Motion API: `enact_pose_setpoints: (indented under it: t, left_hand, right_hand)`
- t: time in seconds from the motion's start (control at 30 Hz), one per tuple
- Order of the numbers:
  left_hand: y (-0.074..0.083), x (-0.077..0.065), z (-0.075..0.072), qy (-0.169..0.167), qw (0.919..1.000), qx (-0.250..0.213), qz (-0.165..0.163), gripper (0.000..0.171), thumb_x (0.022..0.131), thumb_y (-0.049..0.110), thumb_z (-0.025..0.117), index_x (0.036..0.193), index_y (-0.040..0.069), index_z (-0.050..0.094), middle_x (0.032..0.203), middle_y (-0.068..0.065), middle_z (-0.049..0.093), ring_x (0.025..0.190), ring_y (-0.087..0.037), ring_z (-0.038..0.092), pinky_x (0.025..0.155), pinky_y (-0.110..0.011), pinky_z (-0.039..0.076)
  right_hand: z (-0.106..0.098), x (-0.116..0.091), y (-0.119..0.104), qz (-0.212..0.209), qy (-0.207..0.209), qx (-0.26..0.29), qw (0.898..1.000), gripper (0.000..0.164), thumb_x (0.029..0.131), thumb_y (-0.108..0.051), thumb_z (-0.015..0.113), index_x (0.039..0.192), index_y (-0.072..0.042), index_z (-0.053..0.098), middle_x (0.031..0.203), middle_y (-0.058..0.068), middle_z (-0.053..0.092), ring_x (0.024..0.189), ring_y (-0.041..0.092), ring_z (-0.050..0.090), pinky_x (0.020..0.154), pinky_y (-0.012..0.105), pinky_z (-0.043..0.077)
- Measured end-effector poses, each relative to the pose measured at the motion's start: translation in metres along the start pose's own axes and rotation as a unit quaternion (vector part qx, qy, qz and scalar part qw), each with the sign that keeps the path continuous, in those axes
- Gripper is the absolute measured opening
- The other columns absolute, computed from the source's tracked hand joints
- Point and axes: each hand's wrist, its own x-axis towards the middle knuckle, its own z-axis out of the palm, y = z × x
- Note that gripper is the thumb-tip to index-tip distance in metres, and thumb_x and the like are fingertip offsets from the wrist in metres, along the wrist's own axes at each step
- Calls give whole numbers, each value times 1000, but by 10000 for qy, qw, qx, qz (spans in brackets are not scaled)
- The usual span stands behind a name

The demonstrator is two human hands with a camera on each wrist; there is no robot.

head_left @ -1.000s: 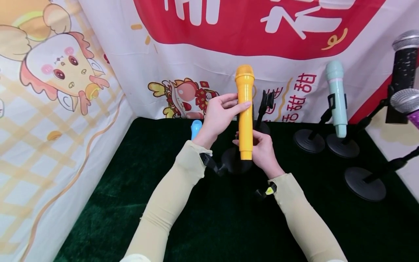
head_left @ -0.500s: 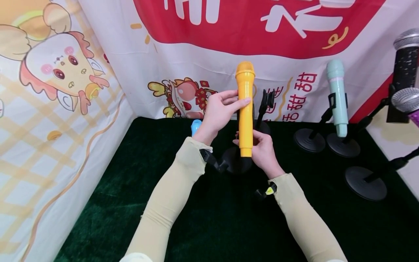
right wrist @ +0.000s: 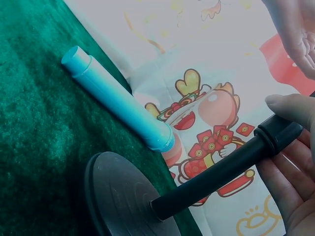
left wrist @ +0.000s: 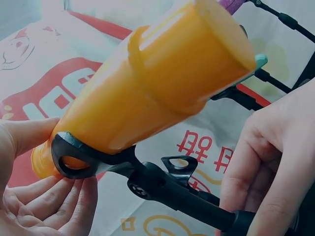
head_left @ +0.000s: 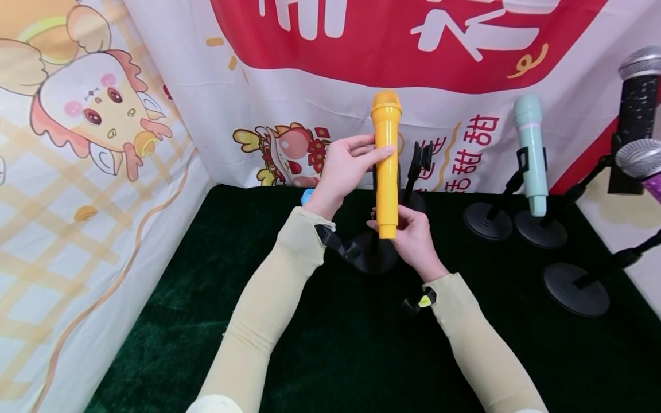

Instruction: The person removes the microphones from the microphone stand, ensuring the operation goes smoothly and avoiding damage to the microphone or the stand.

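Note:
A yellow microphone [head_left: 387, 178] stands nearly upright in the head view, its mesh head at the top. My left hand [head_left: 343, 169] pinches its upper body, thumb across the front. The left wrist view shows the microphone lying in the black clip [left wrist: 115, 158] of a microphone stand, with the left fingertips touching the clip's underside. Below, my right hand [head_left: 417, 240] grips the stand's pole [right wrist: 211, 177], partly hidden behind the microphone in the head view. The stand's round base [right wrist: 125, 196] rests on the green cloth.
A light blue microphone [right wrist: 118, 101] lies on the green cloth [head_left: 330, 355], mostly behind the left wrist in the head view. Another stand with a bare clip [head_left: 422, 155] is behind. At right, a mint microphone [head_left: 532, 155], a black one [head_left: 637, 120] and a purple one [head_left: 640, 159] sit on stands.
The yellow microphone and my left hand have shifted slightly upward in the head view, covering more of the blue microphone. My right hand stays in place on the pole.

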Motion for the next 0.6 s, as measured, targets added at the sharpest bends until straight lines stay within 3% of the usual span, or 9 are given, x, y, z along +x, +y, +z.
enact_pose_setpoints:
  t: [0.2, 0.6]
  left_hand:
    - [2, 6, -1, -16, 9999, -6, -131, 48, 89, 27, 82, 129, 4, 68, 108, -3, 74, 95, -17, 72, 85, -28, 57]
    - [2, 13, 0, 49, 9998, -180, -67, 43, 90, 25, 82, 125, 4, 70, 106, -4, 74, 93, -18, 72, 85, -29, 58]
  right_hand:
    - [0, -1, 0, -19, -13, 22, 10000, 31, 87, -10, 84, 113, 2, 74, 105, 11, 75, 98, 20, 70, 89, 29, 56]
    - [3, -1, 0, -4, 79, 2, 10000, 32, 86, -10, 84, 114, 3, 73, 107, 13, 74, 96, 20, 71, 87, 28, 56]
